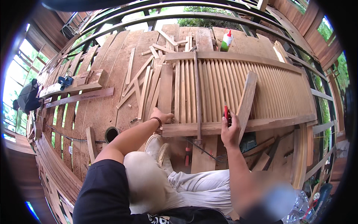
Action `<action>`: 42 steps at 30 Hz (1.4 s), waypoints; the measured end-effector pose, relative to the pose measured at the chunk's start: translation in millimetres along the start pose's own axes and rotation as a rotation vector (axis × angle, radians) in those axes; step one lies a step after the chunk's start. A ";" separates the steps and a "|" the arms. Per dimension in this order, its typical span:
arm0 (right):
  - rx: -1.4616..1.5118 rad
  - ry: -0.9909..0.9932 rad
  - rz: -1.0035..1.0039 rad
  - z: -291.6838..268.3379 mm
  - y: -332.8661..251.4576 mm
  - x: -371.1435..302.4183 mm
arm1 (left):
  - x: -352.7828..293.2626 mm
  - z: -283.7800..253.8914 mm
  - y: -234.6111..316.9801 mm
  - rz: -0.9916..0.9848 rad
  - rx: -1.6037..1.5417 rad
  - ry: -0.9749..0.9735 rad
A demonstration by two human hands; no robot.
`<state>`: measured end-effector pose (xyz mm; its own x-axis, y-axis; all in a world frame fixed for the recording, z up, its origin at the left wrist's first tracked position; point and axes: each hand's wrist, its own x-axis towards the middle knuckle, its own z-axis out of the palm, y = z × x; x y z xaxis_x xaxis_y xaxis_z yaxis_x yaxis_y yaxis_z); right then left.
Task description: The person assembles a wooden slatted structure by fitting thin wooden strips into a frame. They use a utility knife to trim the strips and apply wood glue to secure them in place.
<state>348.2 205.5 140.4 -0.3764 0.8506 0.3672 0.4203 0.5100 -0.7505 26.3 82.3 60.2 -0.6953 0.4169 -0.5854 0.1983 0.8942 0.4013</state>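
Observation:
A wooden louvered panel [220, 128] with many slanted slats lies across the plank floor before me. My left hand [163, 115] is at its near left corner, thumb and fingers apart, touching the wood by the end slat. In my right hand [231, 128], over the panel's near rail, a red-handled screwdriver [226, 112] points away from me. Beside that hand a loose wooden board [247, 99] rests slantwise over the slats. A long bar clamp [197, 86] spans the panel from far rail to near rail. A wider flat board [165, 87] lies along the panel's left side.
Loose wood strips [143, 84] are scattered left of the panel. Beyond it stands a glue bottle [226, 40] with a red cap. An open can [112, 133] sits by my left forearm. Another red-handled tool [187, 156] lies near my feet. A crouching person [30, 96] is far left.

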 end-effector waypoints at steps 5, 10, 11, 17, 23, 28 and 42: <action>0.173 -0.123 0.061 31.6 -28.0 9.3 | 8.9 -56.7 -35.5 0.097 0.173 0.151; 0.583 -0.337 0.217 93.5 -96.4 130.8 | 40.4 -89.9 -98.2 0.086 0.181 -0.121; 0.658 -0.292 0.182 102.4 -120.9 172.8 | 51.1 -94.1 -103.0 0.110 0.261 -0.148; 0.612 -0.269 0.133 80.0 -130.6 249.1 | 42.3 -109.9 -89.2 0.154 0.603 -0.349; 0.680 -0.301 0.437 104.2 -64.2 60.9 | 60.0 -120.5 0.2 0.459 0.254 -0.016; 0.172 -0.450 0.318 80.0 -30.1 28.6 | 37.0 -59.9 55.2 0.284 0.202 -0.463; 0.182 -0.520 0.340 67.7 6.3 38.2 | -10.1 14.2 35.1 0.237 0.215 -0.245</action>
<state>280.6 232.6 112.5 -0.6168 0.7645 -0.1875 0.4573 0.1541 -0.8758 50.0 111.8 70.3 -0.4331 0.6191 -0.6551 0.4913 0.7715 0.4042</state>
